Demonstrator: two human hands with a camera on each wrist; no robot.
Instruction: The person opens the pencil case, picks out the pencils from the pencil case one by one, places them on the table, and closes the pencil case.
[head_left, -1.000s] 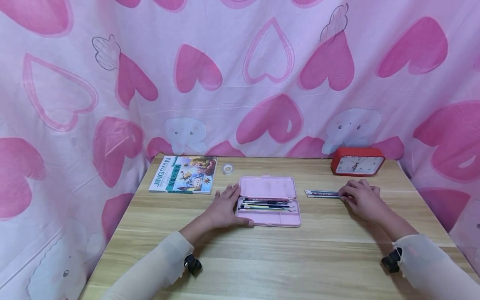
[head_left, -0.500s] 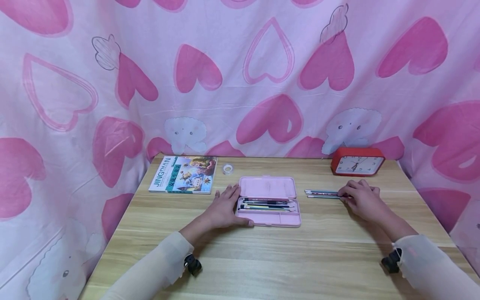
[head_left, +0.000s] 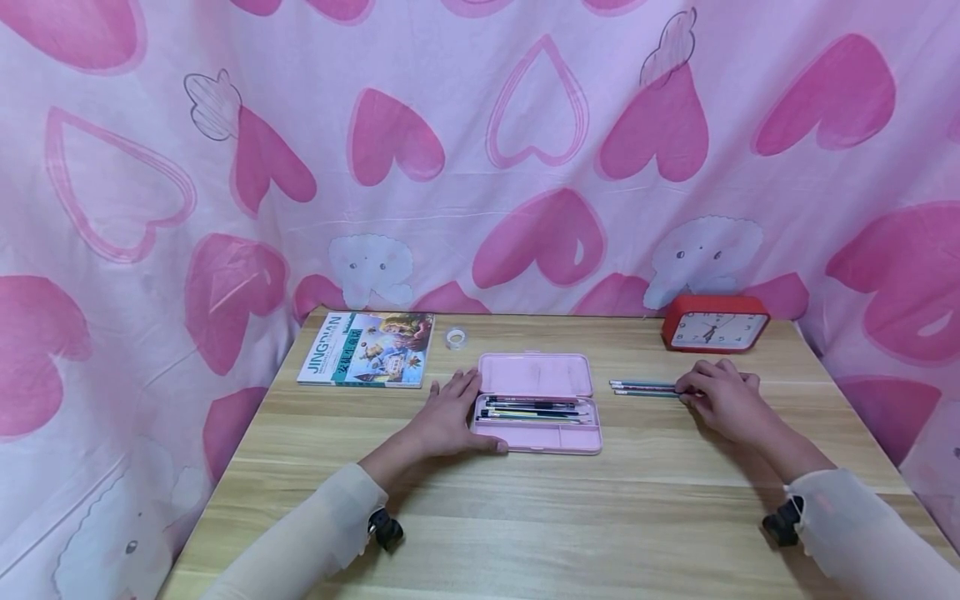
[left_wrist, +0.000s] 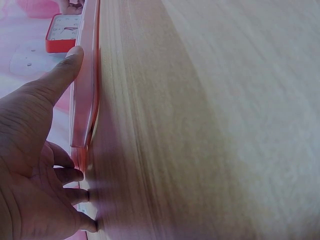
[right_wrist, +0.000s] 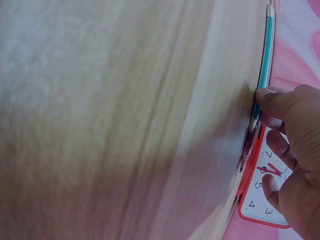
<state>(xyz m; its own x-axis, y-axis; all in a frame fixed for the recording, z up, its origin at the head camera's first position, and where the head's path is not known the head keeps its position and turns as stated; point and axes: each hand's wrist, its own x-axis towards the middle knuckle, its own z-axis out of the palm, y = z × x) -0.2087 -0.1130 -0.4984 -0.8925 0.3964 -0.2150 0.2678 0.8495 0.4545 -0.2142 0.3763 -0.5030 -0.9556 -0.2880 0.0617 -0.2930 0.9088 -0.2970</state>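
An open pink pencil case (head_left: 580,440) lies on the table with several pens and pencils (head_left: 532,411) in its back compartment. At its left end rests my left hand (head_left: 444,419), fingers spread and thumb along the case's front edge; the left wrist view shows the thumb (left_wrist: 67,67) against the case's side (left_wrist: 85,100). To the right of the case, a few pencils (head_left: 641,388) lie side by side on the table. My right hand (head_left: 723,402) pinches their right ends, with thumb and forefinger at a green pencil (right_wrist: 265,65) in the right wrist view. The fingers hide those ends.
A red alarm clock (head_left: 716,325) stands behind my right hand. At the back left lies a book (head_left: 367,350), with a roll of clear tape (head_left: 455,338) beside it. The wooden table (head_left: 555,525) meets a pink heart-patterned curtain (head_left: 420,217) at its back edge.
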